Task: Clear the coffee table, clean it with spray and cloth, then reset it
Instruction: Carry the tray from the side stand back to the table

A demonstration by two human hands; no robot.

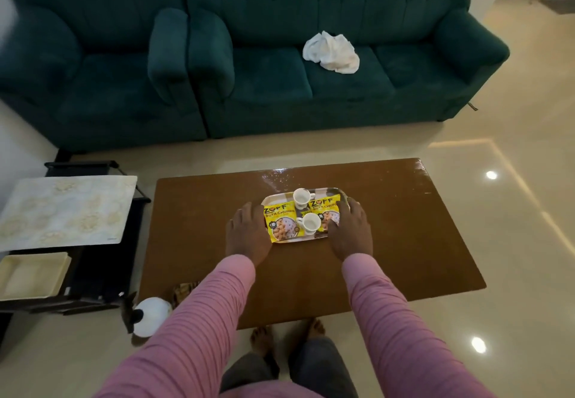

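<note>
A pale tray (278,197) sits on the brown coffee table (404,229), a little back from its middle. On the tray stand two white cups, one at the back (301,196) and one at the front (310,222), and two yellow snack packets lie there, one on the left (281,223) and one on the right (326,208). My left hand (249,231) holds the tray's left edge. My right hand (353,229) holds its right edge, thumb on the tray. A crumpled white cloth (331,52) lies on the sofa seat. A white spray bottle (151,320) lies on the floor by the table's near left corner.
A dark green sofa (420,80) and matching armchair (93,86) stand behind the table. At the left is a black side stand (137,211) with a patterned mat (65,211) on top and a cream tray (31,276) lower down. The table's far edge shows wet sheen (280,177).
</note>
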